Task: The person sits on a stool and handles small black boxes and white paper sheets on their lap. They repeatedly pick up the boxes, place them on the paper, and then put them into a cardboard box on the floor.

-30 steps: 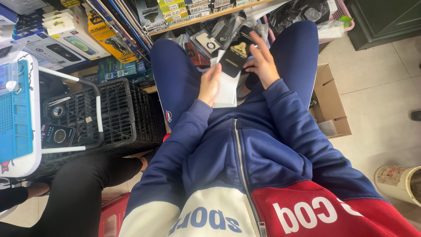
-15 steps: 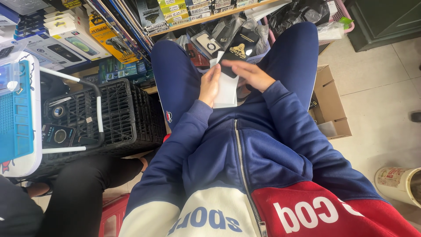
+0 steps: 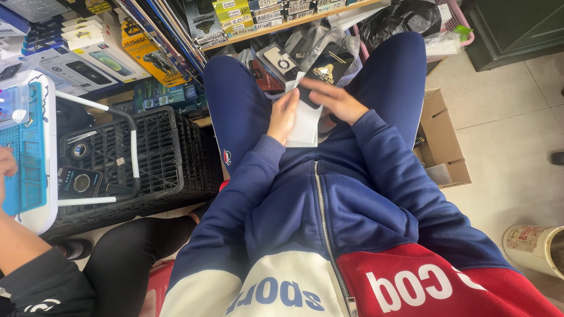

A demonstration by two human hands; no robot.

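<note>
I sit with my knees apart, in a blue jacket and blue trousers. My left hand [image 3: 282,115] grips the left edge of a flat white packet [image 3: 305,125] that rests upright between my thighs. My right hand [image 3: 332,100] lies across the top of that packet, fingers stretched to the left, and touches a black packet with a gold emblem [image 3: 329,71] that sticks out above it. Whether the black packet is inside the white one or behind it is not clear.
A black plastic crate [image 3: 150,164] with a white-taped handle stands at my left. Shelves of boxed goods [image 3: 106,53] run along the top. An open cardboard box [image 3: 443,149] sits right of my leg. Another person's arm [image 3: 26,258] and a blue-and-white tray [image 3: 26,152] are at far left.
My right hand has turned from holding the black packet up by its edge to lying flat across it, lower and further left. The left hand has stayed on the white packet.
</note>
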